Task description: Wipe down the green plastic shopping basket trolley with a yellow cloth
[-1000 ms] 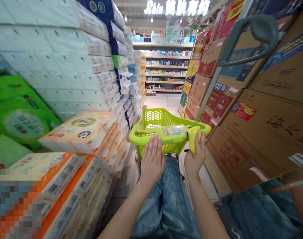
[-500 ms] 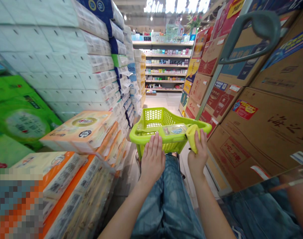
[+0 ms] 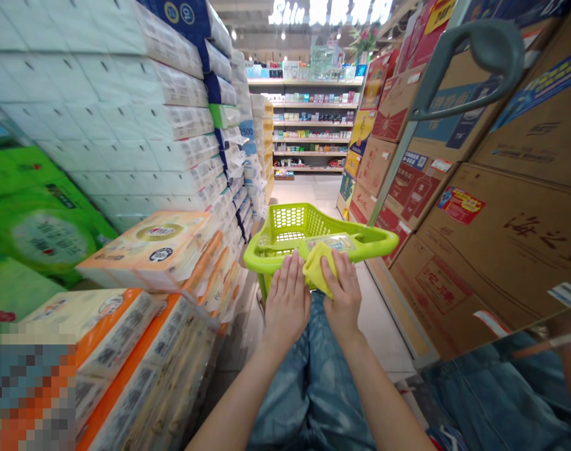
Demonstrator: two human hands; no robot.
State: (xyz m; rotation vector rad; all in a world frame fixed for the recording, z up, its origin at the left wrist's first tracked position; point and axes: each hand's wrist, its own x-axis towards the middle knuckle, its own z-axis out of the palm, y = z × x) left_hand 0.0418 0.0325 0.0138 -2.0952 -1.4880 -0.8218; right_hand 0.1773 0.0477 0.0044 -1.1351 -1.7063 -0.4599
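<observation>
Head view: two hands on one green basket, left hand flat, right hand gripping one yellow cloth.

Floor: pale tiles, narrow aisle. Green cart on it; tissue packs stacked left, cardboard boxes right.

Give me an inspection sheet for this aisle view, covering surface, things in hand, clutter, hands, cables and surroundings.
Surface: pale tiled floor.
Things in hand: yellow cloth on the near rim of the lime green shopping basket.
Clutter: flat packet on the basket's top.
Hands: left hand flat against the basket rim; right hand pressing the cloth.
Cables: nothing seen.
Surroundings: stacked tissue packs left, cardboard cartons right, shelves ahead.
</observation>
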